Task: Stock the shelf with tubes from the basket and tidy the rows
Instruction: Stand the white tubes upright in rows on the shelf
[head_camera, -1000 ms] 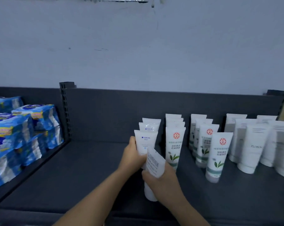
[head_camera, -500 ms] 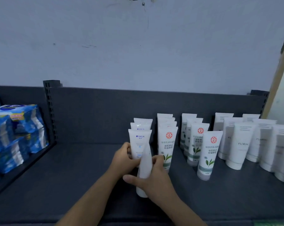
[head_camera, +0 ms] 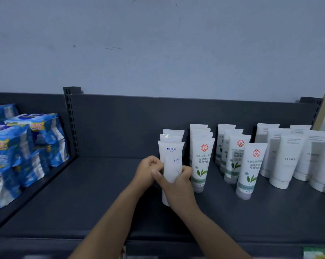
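Observation:
On the dark shelf (head_camera: 105, 193) a row of white tubes with blue print (head_camera: 172, 144) runs front to back. At its front my right hand (head_camera: 176, 186) grips a white tube (head_camera: 172, 171) that stands upright, cap down, thumb across its front. My left hand (head_camera: 148, 170) has its fingers curled against the left edge of the front row tube. To the right stand two rows of green-leaf tubes (head_camera: 201, 161), then white FLORAL tubes (head_camera: 286, 161). The basket is out of view.
Blue packaged goods (head_camera: 18, 146) are stacked on the neighbouring shelf section at the left, behind a slotted upright (head_camera: 71, 120). The shelf's back panel (head_camera: 131, 122) rises behind the rows. The shelf's front lip (head_camera: 158, 240) runs along the bottom.
The tube in my right hand has gone from tilted and turned sideways to upright against the front of the blue-print row. My left hand stays at the row's left edge.

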